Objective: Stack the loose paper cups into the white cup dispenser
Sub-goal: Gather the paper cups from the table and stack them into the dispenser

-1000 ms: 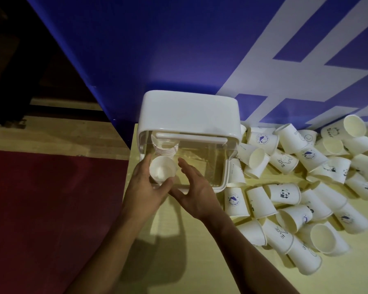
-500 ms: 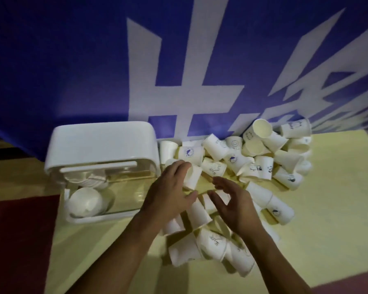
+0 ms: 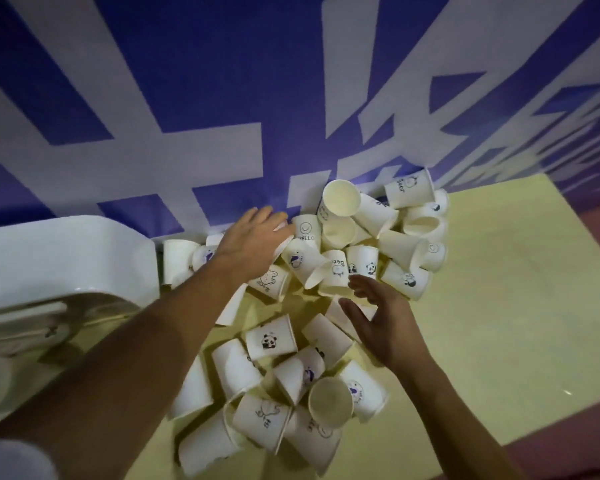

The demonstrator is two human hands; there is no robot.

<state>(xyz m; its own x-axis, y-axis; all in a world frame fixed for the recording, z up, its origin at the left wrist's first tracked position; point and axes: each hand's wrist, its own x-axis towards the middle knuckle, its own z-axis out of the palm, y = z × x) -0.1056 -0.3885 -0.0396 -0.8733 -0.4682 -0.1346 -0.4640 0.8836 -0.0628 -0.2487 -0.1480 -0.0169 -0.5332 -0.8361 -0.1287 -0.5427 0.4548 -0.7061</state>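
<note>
Visible body parts: two hands and two forearms.

Left hand [image 3: 253,237]: bare. The back of the hand and the knuckles show; the fingertips are blurred.

Left forearm [image 3: 146,337]: bare along its whole visible length. Its outline is long and smooth, and it broadens toward the lower left corner of the view. At that corner a pale grey-white rounded patch [image 3: 13,459] adjoins the arm. It is blurred, and whether it is a sleeve cannot be told.

Right hand [image 3: 385,323]: bare. Thumb and fingers show separately.

Right forearm [image 3: 465,414]: bare and slender down to the lower edge of the view.
</note>
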